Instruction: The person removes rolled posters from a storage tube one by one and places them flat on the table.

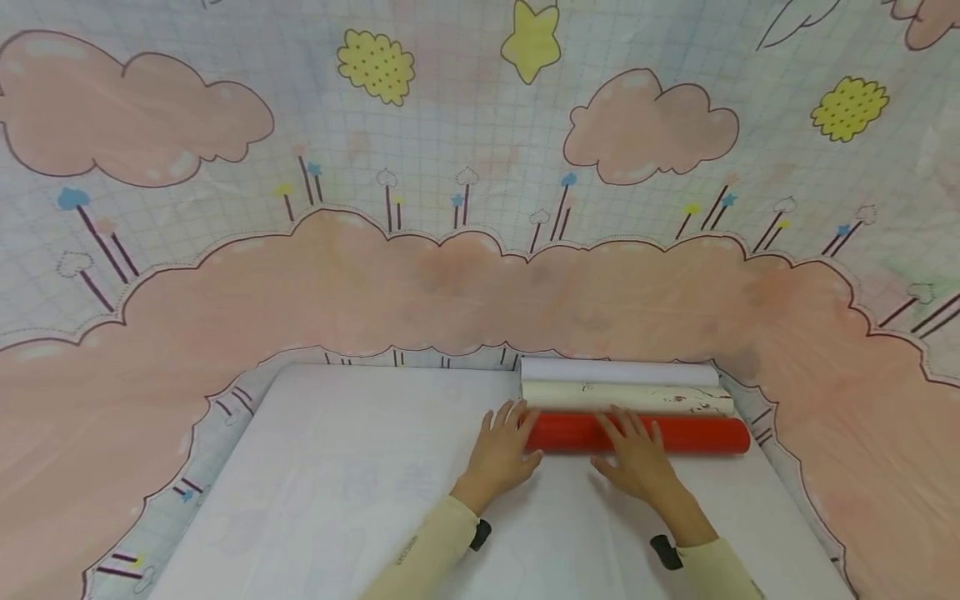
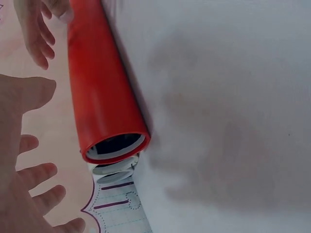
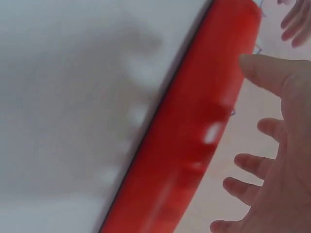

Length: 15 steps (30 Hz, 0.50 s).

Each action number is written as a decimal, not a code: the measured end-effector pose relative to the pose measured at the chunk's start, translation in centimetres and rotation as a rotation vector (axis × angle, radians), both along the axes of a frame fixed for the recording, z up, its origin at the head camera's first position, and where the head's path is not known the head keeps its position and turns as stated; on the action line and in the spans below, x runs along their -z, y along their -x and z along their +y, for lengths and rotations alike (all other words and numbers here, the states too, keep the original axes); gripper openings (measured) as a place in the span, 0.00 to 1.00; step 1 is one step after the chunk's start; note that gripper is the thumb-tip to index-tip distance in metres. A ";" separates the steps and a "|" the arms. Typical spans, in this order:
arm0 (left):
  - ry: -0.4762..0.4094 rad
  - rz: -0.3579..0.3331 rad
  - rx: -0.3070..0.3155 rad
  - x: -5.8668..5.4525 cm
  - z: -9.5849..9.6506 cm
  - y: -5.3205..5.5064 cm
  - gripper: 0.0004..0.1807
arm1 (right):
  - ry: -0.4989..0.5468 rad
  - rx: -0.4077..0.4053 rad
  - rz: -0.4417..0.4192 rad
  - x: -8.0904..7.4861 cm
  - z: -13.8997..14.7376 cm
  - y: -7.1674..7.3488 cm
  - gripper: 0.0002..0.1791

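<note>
A glossy red roll (image 1: 705, 435) with a hollow end lies across the right part of the white tabletop. Over its left end hovers my left hand (image 1: 498, 454), fingers spread; the left wrist view shows that hand (image 2: 24, 160) apart from the roll's open end. My right hand (image 1: 637, 462) is over the middle of the same roll, fingers spread too. In the right wrist view its thumb overlaps the red surface (image 3: 180, 126); whether it touches cannot be told. Behind lie a cream roll with a dark branch pattern (image 1: 622, 396) and a white roll (image 1: 615, 372).
The white tabletop (image 1: 337, 483) extends left and in front of the rolls. Around it runs a cloth printed with pink clouds (image 1: 450, 292), stars and sticks, rising behind the far edge. The rolls lie near the table's far right corner.
</note>
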State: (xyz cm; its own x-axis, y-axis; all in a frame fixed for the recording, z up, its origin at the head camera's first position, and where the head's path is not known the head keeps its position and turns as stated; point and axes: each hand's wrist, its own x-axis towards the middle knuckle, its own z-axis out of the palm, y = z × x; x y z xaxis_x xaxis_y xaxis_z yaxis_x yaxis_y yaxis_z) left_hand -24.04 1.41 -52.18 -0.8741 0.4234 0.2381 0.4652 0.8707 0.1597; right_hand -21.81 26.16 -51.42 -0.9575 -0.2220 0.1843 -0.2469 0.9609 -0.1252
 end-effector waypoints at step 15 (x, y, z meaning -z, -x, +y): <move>0.058 0.001 0.028 1.6 2.1 1.1 0.36 | -0.018 0.034 0.010 1.1 1.9 0.8 0.44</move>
